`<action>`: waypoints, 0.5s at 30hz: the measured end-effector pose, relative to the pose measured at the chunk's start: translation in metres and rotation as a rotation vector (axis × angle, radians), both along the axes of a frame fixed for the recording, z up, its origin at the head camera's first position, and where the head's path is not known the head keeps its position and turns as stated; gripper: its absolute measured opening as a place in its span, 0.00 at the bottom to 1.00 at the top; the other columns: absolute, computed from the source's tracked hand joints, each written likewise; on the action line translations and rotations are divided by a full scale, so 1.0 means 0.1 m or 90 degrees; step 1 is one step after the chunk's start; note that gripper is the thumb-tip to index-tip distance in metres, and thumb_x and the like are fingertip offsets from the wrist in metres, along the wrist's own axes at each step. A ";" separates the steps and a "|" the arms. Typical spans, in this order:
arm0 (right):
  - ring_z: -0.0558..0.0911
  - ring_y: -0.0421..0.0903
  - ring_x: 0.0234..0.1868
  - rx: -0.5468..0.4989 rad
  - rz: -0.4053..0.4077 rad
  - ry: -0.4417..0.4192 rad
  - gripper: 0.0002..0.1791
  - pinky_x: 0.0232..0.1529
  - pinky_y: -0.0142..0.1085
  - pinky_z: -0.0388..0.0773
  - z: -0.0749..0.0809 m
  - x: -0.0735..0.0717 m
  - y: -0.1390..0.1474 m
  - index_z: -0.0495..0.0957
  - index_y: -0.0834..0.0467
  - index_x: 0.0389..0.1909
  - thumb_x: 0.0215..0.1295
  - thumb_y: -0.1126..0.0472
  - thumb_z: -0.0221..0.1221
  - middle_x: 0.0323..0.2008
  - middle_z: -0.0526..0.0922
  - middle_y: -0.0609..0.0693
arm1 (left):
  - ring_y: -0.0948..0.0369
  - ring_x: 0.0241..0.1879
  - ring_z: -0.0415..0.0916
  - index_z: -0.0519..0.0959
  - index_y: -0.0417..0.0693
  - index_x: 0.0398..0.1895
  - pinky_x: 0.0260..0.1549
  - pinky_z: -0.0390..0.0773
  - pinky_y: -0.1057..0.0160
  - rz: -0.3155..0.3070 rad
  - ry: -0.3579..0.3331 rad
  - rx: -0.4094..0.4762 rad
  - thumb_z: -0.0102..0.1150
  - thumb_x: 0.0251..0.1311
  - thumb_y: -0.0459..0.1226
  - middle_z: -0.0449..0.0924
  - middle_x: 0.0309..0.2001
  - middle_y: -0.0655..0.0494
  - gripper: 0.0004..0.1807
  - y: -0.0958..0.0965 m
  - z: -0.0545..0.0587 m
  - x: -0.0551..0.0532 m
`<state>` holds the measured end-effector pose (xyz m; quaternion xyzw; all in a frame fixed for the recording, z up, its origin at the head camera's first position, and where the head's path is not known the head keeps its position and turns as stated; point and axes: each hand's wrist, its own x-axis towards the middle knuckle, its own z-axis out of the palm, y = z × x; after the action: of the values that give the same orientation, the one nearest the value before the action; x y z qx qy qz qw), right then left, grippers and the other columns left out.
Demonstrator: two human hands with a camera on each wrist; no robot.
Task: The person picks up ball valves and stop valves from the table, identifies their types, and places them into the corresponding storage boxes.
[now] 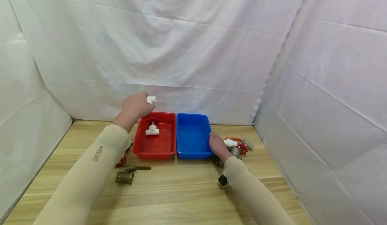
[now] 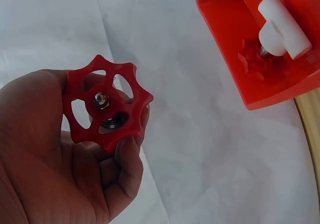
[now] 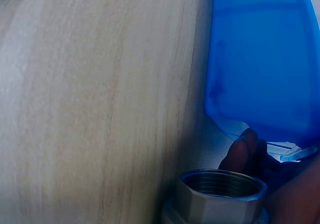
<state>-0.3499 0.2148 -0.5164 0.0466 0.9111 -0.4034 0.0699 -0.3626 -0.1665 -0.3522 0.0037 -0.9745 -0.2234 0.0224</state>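
My left hand (image 1: 136, 104) is raised above the back left corner of the red tray (image 1: 163, 146), gripping a white plastic stop valve (image 1: 152, 99). Its red handwheel (image 2: 135, 112) faces the left wrist camera, with fingers curled around it. Another white stop valve (image 1: 152, 132), also red-wheeled, lies inside the red tray. At the right side of the blue tray (image 1: 193, 139), my right hand (image 1: 218, 145) grips the rim. Close by that hand, a threaded metal fitting (image 3: 220, 204) shows its open end; fingertips (image 3: 237, 154) appear beside the tray wall.
A brass ball valve (image 1: 124, 178) with a lever lies at front left, near a red handwheel (image 1: 121, 161) partly behind my left sleeve. Right of the blue tray is a cluster: another red handwheel (image 1: 242, 148), an orange handle (image 1: 233, 139), metal fittings. A black knob (image 1: 222, 180) lies nearer.
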 end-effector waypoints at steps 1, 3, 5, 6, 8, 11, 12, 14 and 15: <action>0.77 0.67 0.73 0.000 0.000 0.000 0.36 0.72 0.65 0.73 0.00 0.00 0.00 0.70 0.67 0.80 0.93 0.43 0.35 0.75 0.75 0.67 | 0.40 0.50 0.79 0.72 0.38 0.68 0.47 0.85 0.39 -0.001 0.001 0.001 0.65 0.70 0.47 0.81 0.55 0.37 0.31 0.01 0.00 -0.01; 0.77 0.67 0.73 -0.002 -0.001 -0.002 0.37 0.72 0.65 0.74 0.00 0.00 0.00 0.69 0.67 0.80 0.93 0.43 0.35 0.75 0.75 0.67 | 0.41 0.49 0.79 0.73 0.39 0.67 0.46 0.85 0.40 -0.005 0.003 0.004 0.65 0.70 0.47 0.81 0.54 0.37 0.30 0.03 0.00 -0.02; 0.77 0.67 0.73 -0.002 -0.002 -0.002 0.37 0.71 0.65 0.74 0.01 0.00 0.01 0.70 0.67 0.79 0.93 0.43 0.34 0.75 0.75 0.67 | 0.41 0.49 0.79 0.73 0.39 0.66 0.45 0.85 0.41 -0.008 0.006 0.005 0.66 0.70 0.47 0.81 0.53 0.38 0.29 0.06 0.00 -0.04; 0.77 0.67 0.73 -0.003 -0.001 -0.001 0.37 0.71 0.65 0.74 0.01 0.00 0.01 0.70 0.68 0.79 0.93 0.43 0.35 0.75 0.75 0.67 | 0.41 0.49 0.80 0.74 0.39 0.65 0.45 0.85 0.41 -0.010 0.006 0.004 0.66 0.70 0.47 0.81 0.52 0.38 0.28 0.07 -0.01 -0.05; 0.78 0.67 0.72 -0.008 0.000 -0.002 0.37 0.71 0.65 0.74 0.01 0.00 0.01 0.70 0.68 0.79 0.93 0.43 0.35 0.75 0.76 0.67 | 0.41 0.49 0.80 0.73 0.39 0.65 0.47 0.85 0.40 -0.013 0.005 0.000 0.67 0.69 0.46 0.81 0.52 0.38 0.29 0.09 -0.02 -0.06; 0.77 0.67 0.73 -0.013 0.004 -0.003 0.37 0.72 0.65 0.74 0.00 0.01 0.01 0.70 0.68 0.79 0.93 0.43 0.35 0.74 0.76 0.67 | 0.41 0.50 0.79 0.72 0.39 0.67 0.49 0.85 0.39 -0.015 0.002 0.001 0.69 0.68 0.45 0.80 0.54 0.38 0.31 0.12 -0.04 -0.07; 0.77 0.67 0.73 -0.014 0.005 -0.004 0.37 0.72 0.65 0.73 0.00 0.01 0.01 0.70 0.68 0.79 0.93 0.43 0.35 0.74 0.77 0.67 | 0.41 0.50 0.79 0.72 0.39 0.68 0.49 0.85 0.38 -0.016 0.001 0.001 0.69 0.68 0.45 0.80 0.54 0.38 0.31 0.14 -0.05 -0.07; 0.77 0.67 0.73 -0.012 0.006 -0.005 0.37 0.72 0.65 0.73 -0.01 0.01 0.02 0.70 0.68 0.79 0.93 0.43 0.35 0.74 0.76 0.67 | 0.41 0.50 0.80 0.71 0.39 0.68 0.49 0.85 0.37 -0.017 -0.001 0.007 0.70 0.67 0.44 0.80 0.55 0.38 0.33 0.16 -0.05 -0.07; 0.77 0.66 0.73 -0.010 0.006 -0.006 0.37 0.72 0.65 0.73 -0.01 0.01 0.02 0.70 0.68 0.79 0.93 0.43 0.35 0.74 0.76 0.66 | 0.41 0.50 0.80 0.71 0.39 0.69 0.49 0.85 0.38 -0.016 -0.002 0.010 0.71 0.67 0.44 0.80 0.55 0.38 0.33 0.18 -0.05 -0.08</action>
<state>-0.3490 0.2167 -0.5176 0.0439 0.9078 -0.4101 0.0763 -0.3703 -0.1486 -0.3569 -0.0084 -0.9726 -0.2316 0.0182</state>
